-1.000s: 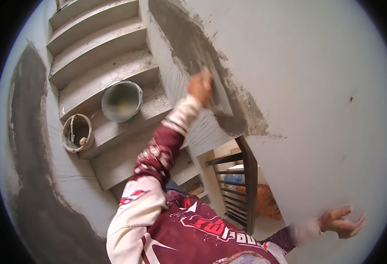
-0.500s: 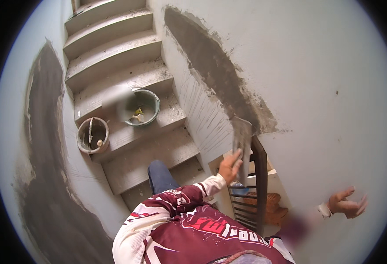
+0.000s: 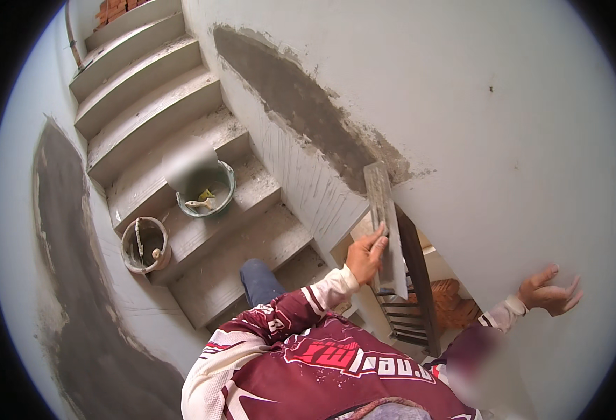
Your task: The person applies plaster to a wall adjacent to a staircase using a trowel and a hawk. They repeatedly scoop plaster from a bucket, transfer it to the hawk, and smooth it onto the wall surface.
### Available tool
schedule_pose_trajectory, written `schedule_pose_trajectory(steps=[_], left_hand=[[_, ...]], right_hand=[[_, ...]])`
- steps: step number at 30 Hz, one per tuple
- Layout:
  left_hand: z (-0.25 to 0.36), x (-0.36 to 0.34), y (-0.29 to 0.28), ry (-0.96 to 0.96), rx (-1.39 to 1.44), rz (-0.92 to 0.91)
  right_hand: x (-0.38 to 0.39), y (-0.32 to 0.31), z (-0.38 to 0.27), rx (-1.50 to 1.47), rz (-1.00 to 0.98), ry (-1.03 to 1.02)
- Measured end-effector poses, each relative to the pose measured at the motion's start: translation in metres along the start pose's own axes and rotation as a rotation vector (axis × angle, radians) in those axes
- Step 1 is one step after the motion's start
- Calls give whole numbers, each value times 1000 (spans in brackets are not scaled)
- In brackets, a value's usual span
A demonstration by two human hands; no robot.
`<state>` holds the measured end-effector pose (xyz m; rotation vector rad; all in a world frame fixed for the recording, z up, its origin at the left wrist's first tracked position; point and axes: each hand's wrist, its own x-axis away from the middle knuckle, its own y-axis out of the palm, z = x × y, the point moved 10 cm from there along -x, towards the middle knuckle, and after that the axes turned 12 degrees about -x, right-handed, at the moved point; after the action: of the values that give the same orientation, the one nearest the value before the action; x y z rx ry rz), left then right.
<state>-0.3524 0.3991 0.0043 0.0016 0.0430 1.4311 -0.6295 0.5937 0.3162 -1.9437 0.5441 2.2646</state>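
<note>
My left hand [image 3: 366,257] is closed around a long, flat grey plastering float [image 3: 376,192], held at a steep slant. Its upper end overlaps, in my view, the lower end of a grey mortar patch [image 3: 297,94] on the right-hand wall; whether it touches the wall I cannot tell. Off to the right, my right hand [image 3: 550,291] is held out in front of the white wall with fingers apart and nothing in it. A dark railing [image 3: 417,280] stands just beyond the float.
A grey bucket [image 3: 127,257] and a green basin [image 3: 231,183] holding a brush [image 3: 197,204] stand on the stairs [image 3: 234,255]. Another grey patch [image 3: 77,259] runs along the left wall. Stacked red bricks [image 3: 449,304] lie beyond the railing.
The view has shifted, so the upper stairs and the mortar patch sit further left. My left hand has turned the float, which now shows more sharply. My right hand stays open.
</note>
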Motion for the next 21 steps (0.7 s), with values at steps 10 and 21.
schedule_pose_trajectory(steps=[10,21], left_hand=[[19,25,44,-26,-55,-132],[26,18,43,-9,-84,-72]], right_hand=[[2,-4,7,-43,20,-12],[3,-3,7,-53,1,-30]])
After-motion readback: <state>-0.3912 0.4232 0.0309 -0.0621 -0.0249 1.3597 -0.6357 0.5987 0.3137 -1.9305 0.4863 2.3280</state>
